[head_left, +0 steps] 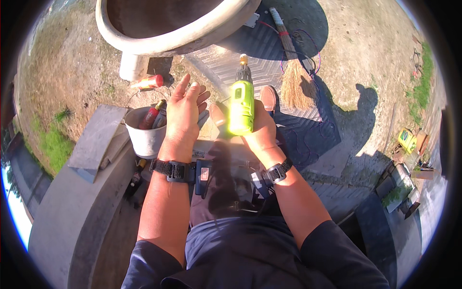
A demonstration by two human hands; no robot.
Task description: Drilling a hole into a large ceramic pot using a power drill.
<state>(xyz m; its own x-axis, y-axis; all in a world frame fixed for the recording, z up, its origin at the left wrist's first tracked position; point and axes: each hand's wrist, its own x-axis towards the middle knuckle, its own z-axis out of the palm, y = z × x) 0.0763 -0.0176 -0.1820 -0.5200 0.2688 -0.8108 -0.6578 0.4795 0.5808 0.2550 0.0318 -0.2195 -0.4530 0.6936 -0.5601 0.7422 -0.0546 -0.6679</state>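
Observation:
My right hand (262, 127) is wrapped round a bright yellow-green power drill (241, 107). The drill points away from me, with a brass-coloured tip (244, 59) in its black chuck. To its left, my left hand (185, 107) is raised and empty, its fingers apart and partly curled. Nearest to that hand stands a white bucket (146, 140) containing a red-bodied tool or bottle (152, 117) and other things I cannot make out. The drill's handle is mostly hidden by my right hand.
Ahead looms a large round pale basin (159, 47) on a stand. A straw broom (297, 84) lies on a dark patterned mat (308, 139). On the ground rests a red-and-yellow cylinder (150, 82). Grey slabs (98, 135) lean at left; a yellow-green object (407, 140) sits far right.

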